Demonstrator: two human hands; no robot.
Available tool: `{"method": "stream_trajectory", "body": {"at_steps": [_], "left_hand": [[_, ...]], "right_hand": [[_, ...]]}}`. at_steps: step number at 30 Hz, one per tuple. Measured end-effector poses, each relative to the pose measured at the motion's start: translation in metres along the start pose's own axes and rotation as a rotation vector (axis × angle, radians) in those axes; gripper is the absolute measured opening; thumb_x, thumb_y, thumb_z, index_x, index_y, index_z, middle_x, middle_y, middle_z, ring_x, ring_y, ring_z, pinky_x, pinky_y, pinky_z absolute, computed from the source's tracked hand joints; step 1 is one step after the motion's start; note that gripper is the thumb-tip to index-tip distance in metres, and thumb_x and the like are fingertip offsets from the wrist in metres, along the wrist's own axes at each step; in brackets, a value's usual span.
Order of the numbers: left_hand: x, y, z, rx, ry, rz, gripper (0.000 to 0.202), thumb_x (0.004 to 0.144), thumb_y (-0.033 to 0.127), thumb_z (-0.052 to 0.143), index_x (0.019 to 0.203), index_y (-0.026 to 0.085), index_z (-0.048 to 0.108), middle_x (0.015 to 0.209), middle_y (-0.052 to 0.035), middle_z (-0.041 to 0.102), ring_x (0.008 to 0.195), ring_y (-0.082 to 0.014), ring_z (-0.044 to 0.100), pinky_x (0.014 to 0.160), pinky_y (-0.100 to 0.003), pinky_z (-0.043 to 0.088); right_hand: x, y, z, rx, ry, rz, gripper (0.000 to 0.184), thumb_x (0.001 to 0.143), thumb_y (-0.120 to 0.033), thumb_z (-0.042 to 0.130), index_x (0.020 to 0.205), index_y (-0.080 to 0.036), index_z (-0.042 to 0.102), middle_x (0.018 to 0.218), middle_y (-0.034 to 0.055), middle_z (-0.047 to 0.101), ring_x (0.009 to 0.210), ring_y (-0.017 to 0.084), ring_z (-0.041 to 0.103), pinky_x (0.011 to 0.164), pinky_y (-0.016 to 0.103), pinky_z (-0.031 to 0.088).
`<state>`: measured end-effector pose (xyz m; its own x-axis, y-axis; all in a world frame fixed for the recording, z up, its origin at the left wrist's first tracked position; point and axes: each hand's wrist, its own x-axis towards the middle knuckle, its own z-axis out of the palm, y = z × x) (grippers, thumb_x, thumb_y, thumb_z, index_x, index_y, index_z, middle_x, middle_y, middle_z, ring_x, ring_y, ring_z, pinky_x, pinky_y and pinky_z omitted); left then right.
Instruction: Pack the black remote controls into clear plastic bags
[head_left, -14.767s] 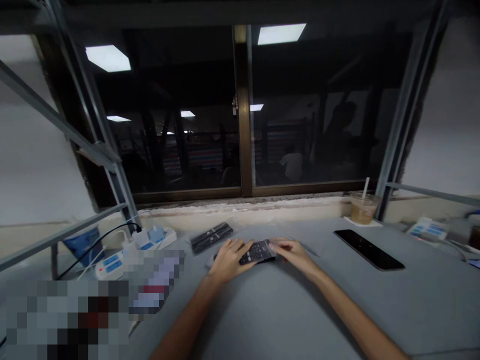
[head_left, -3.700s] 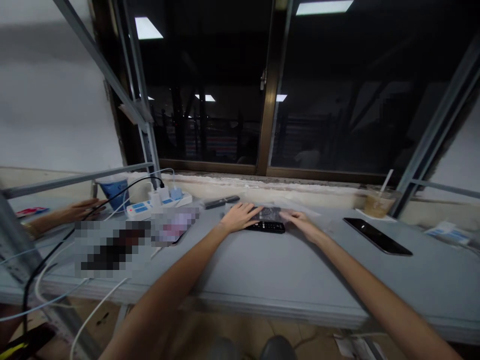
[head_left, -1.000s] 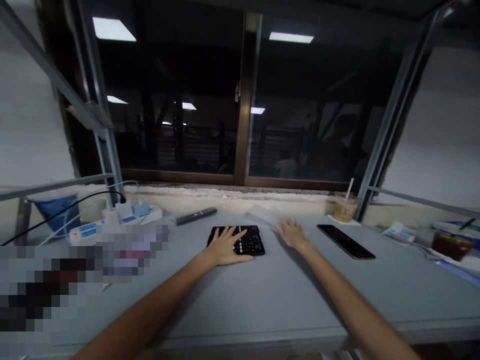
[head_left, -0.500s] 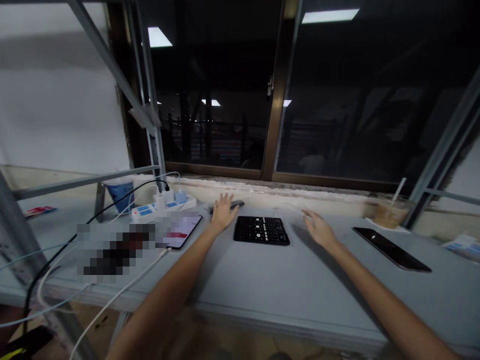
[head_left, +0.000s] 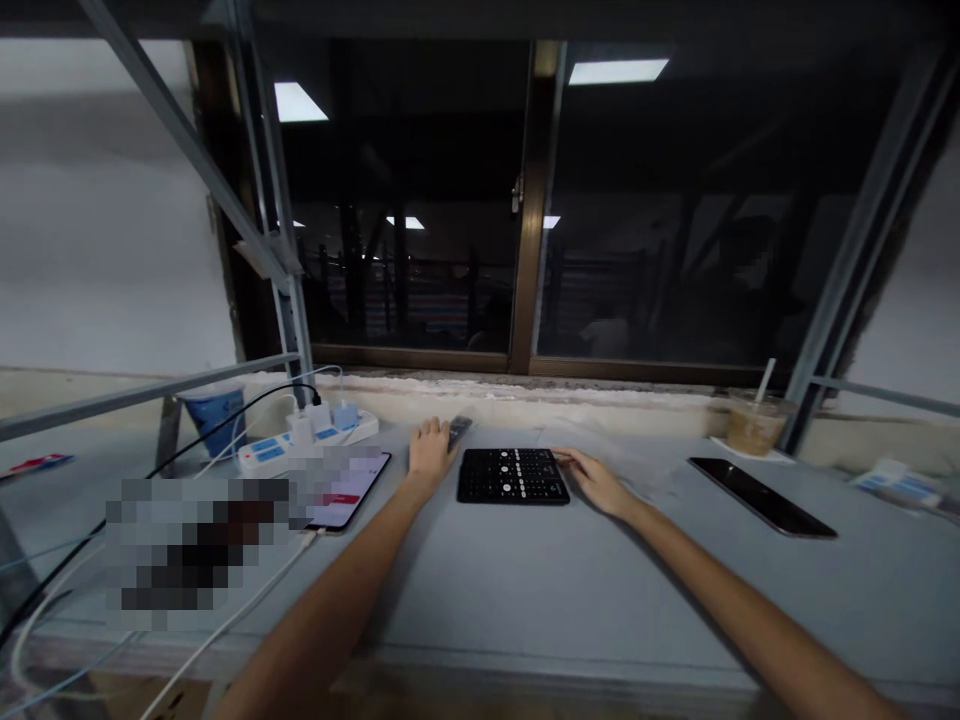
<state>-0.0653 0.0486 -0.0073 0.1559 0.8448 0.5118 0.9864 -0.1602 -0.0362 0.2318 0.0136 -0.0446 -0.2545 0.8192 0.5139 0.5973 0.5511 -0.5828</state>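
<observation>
Several black remote controls (head_left: 513, 475) lie side by side as a flat block on the grey table (head_left: 525, 580). My left hand (head_left: 430, 447) is closed round one more dark remote (head_left: 458, 431) just left of the block, near the window sill. My right hand (head_left: 592, 478) rests at the block's right edge, fingers loosely stretched and touching it. Clear plastic wrapping (head_left: 600, 442) lies behind my right hand.
A phone (head_left: 762, 496) lies at the right, an iced drink with a straw (head_left: 754, 422) behind it. At the left are a lit phone (head_left: 346, 490), a white power strip with chargers (head_left: 309, 438), cables and a blue cup (head_left: 211, 410). A dark window runs along the back.
My left hand has closed on the loose remote by the sill. My right hand has come in to the right edge of the block of remotes.
</observation>
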Motion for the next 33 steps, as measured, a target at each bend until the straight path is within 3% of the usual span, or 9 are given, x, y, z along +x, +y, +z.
{"method": "stream_trajectory", "body": {"at_steps": [2,6,10,13,19,24,30,33], "left_hand": [[0.0,0.0,0.005,-0.012,0.009,0.005,0.036,0.083,0.038,0.043,0.111,0.015,0.049,0.116,-0.0149,0.052,0.11,-0.0275,0.045,0.091,-0.04,0.033],[-0.001,-0.005,0.014,-0.074,-0.077,-0.162,0.055,0.082,0.045,0.043,0.123,0.008,0.04,0.122,-0.021,0.049,0.116,-0.0307,0.042,0.091,-0.04,0.033],[-0.002,-0.007,0.012,-0.095,-0.102,-0.158,0.046,0.085,0.033,0.039,0.125,0.01,0.038,0.116,-0.0173,0.057,0.114,-0.0269,0.046,0.091,-0.037,0.033],[-0.002,-0.008,0.006,-0.096,-0.099,-0.165,0.047,0.078,0.025,0.047,0.124,0.013,0.039,0.113,-0.0149,0.058,0.107,-0.0256,0.052,0.089,-0.036,0.034],[-0.002,-0.01,-0.003,-0.082,-0.011,-0.209,0.044,0.073,0.025,0.049,0.115,0.013,0.044,0.111,-0.0134,0.055,0.101,-0.0258,0.054,0.087,-0.037,0.034],[0.0,0.0,-0.018,-0.081,0.138,-0.033,0.032,0.075,0.029,0.048,0.104,0.016,0.049,0.104,-0.0099,0.055,0.096,-0.0253,0.055,0.085,-0.037,0.035],[-0.007,0.025,-0.031,-0.096,0.065,0.149,0.04,0.079,0.054,0.045,0.098,0.019,0.05,0.101,-0.0067,0.056,0.086,-0.0238,0.058,0.075,-0.035,0.041],[-0.012,0.034,-0.029,-0.093,0.061,0.248,0.042,0.078,0.057,0.045,0.098,0.02,0.049,0.102,-0.006,0.056,0.087,-0.0232,0.059,0.075,-0.034,0.041]], "right_hand": [[0.001,0.005,-0.002,0.033,-0.001,0.033,0.033,0.081,-0.018,0.038,0.109,-0.02,0.055,0.101,0.0077,0.066,0.095,0.019,0.06,0.093,0.043,0.042],[0.003,0.008,-0.003,0.08,-0.032,0.029,0.031,0.079,-0.017,0.041,0.105,-0.019,0.057,0.103,0.0079,0.065,0.098,0.019,0.06,0.094,0.042,0.042],[0.002,0.003,-0.004,0.065,-0.058,0.021,0.028,0.079,-0.018,0.043,0.101,-0.02,0.059,0.106,0.0076,0.064,0.099,0.02,0.059,0.095,0.043,0.041],[0.002,0.0,-0.005,0.045,-0.08,-0.004,0.029,0.08,-0.02,0.044,0.105,-0.02,0.058,0.108,0.0077,0.063,0.102,0.02,0.058,0.095,0.043,0.041],[0.001,0.002,-0.004,0.052,-0.087,-0.021,0.029,0.083,-0.023,0.042,0.108,-0.019,0.056,0.111,0.0085,0.061,0.103,0.02,0.056,0.097,0.042,0.04],[0.002,0.003,-0.005,0.069,-0.116,-0.026,0.032,0.085,-0.026,0.042,0.115,-0.02,0.051,0.113,0.0085,0.06,0.105,0.02,0.056,0.096,0.042,0.04],[0.001,-0.006,-0.008,0.066,-0.14,-0.034,0.033,0.087,-0.03,0.041,0.117,-0.02,0.049,0.115,0.0091,0.059,0.105,0.02,0.055,0.095,0.042,0.04],[-0.001,-0.009,-0.008,0.074,-0.132,-0.028,0.033,0.086,-0.033,0.042,0.115,-0.021,0.051,0.112,0.0095,0.06,0.103,0.021,0.056,0.094,0.042,0.041]]}}
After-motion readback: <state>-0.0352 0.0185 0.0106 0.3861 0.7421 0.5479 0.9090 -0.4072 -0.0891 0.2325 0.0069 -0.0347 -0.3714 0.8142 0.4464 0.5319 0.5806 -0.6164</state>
